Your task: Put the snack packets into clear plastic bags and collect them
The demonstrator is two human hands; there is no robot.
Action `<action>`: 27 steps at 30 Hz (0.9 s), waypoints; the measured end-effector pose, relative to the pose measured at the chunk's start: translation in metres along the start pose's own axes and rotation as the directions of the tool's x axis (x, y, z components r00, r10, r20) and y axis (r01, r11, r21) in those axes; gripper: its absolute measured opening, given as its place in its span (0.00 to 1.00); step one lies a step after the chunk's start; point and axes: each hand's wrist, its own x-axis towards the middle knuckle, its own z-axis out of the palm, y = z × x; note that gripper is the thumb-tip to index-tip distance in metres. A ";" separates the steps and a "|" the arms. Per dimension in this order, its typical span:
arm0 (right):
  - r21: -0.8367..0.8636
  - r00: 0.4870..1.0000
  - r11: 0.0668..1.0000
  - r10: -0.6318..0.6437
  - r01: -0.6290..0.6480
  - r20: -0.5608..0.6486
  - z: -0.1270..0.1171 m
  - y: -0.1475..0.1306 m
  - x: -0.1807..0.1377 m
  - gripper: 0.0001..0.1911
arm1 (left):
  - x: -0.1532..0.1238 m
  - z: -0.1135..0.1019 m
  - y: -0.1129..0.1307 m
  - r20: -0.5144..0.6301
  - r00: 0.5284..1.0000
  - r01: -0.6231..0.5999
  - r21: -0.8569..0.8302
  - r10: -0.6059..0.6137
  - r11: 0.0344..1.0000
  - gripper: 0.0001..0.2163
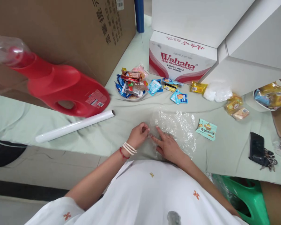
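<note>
A crinkled clear plastic bag [181, 128] lies spread on the green tablecloth in front of me. My left hand [138, 134], with beads and a red string at the wrist, pinches the bag's left edge between curled fingers. Flat on the near part of the bag rests my right hand [167, 146], fingers apart and pointing toward the left hand. Just right of the bag is a mint-green snack packet [206, 129]. Beyond it, blue snack packets [179, 97] lie beside a clear bowl [134, 99] heaped with wrapped snacks.
At left are a red detergent bottle [67, 84], a white roll [75, 126] and a large cardboard box [61, 28]. White cartons [182, 59] stand at the back. To the right are yellow packets [234, 104], a white tub [257, 103] and a black key case [257, 149].
</note>
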 end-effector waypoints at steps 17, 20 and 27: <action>0.101 0.999 0.995 0.019 -0.024 0.045 0.000 0.002 0.001 0.34 | -0.007 -0.034 -0.009 0.023 0.982 0.190 -0.011 -0.189 0.982 0.13; 0.105 0.998 0.994 0.034 -0.039 0.049 0.000 0.003 0.001 0.35 | -0.016 -0.048 -0.007 -0.172 0.973 0.166 0.042 -0.157 0.985 0.11; 0.145 0.999 0.989 0.031 -0.033 0.017 0.003 0.001 0.009 0.28 | -0.016 0.017 0.040 0.001 0.871 -0.419 0.525 0.492 0.741 0.13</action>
